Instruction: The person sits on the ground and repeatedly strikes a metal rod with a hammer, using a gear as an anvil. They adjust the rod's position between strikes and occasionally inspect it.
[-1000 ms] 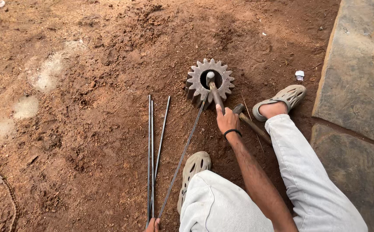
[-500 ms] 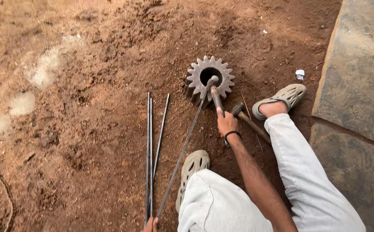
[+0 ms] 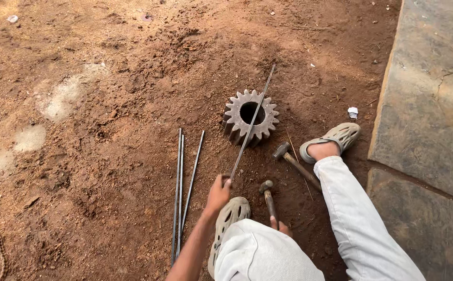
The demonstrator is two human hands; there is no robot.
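**Rod Laid Across the Gear, Hammer Drawn Back**

Nearest the camera, the person's right hand (image 3: 280,227) shows only in part behind the pale trouser knee; its fingers appear wrapped around the wooden handle of a small steel-headed hammer (image 3: 267,193), though the grip itself is mostly hidden. Just to the left, the left hand (image 3: 218,195) is closed tight on the near end of a long thin grey steel rod (image 3: 249,126). Below that hand sits a beige perforated foam clog (image 3: 228,221) on the near foot.

Left of the hand, three more thin dark steel rods (image 3: 180,187) lie side by side on the reddish-brown dirt ground (image 3: 96,156). To the right, a second hammer with a wooden handle (image 3: 291,161) lies loose on the dirt, near the other clog (image 3: 333,139).

Farther out, the held rod slants up and across the top of a rusty toothed steel gear with a round centre hole (image 3: 251,117), its far end reaching beyond the gear over bare dirt. A grey stone slab (image 3: 429,99) borders the right edge.

As I judge it, the rod rests on a narrow toothed rim and could slip or spring sideways if struck off-centre, and the left fingers sit close to where the hammer head hangs, so a glancing blow could catch them.
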